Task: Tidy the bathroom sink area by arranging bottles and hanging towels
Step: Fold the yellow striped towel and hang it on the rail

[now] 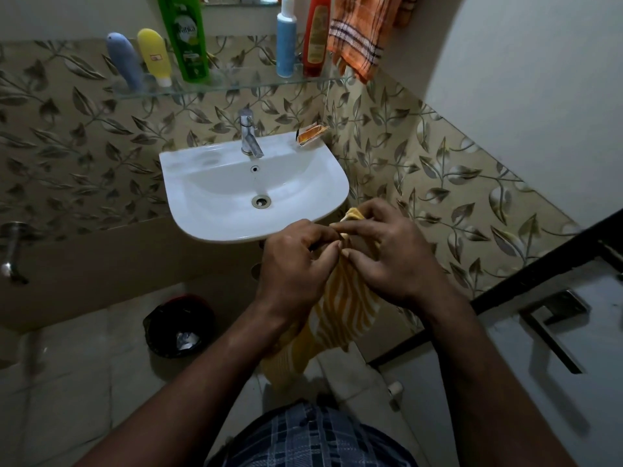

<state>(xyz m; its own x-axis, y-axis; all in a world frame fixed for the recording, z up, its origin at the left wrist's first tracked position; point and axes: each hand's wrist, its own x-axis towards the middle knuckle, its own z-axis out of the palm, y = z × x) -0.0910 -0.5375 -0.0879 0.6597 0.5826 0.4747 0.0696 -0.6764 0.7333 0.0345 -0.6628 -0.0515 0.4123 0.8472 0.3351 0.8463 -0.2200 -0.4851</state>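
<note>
Head view, grip: the top edge of a yellow-and-white striped cloth towel (340, 308) is pinched between the curled fingers of the left hand (296, 264) and the right hand (387, 261), which are held close together.
Towel: it is hung down from both hands, just in front of the white ceramic sink (188, 170).
Shelf: a grey-blue tube (124, 60), yellow tube (155, 55), tall green bottle (185, 35), blue-and-white bottle (286, 45) and red bottle (317, 38) are stood on the glass shelf (236, 87).
Corner: an orange checked towel (364, 32) is hung beside the red bottle.

Black bin (178, 326) on floor (77, 372); door handle (553, 318) at right.
</note>
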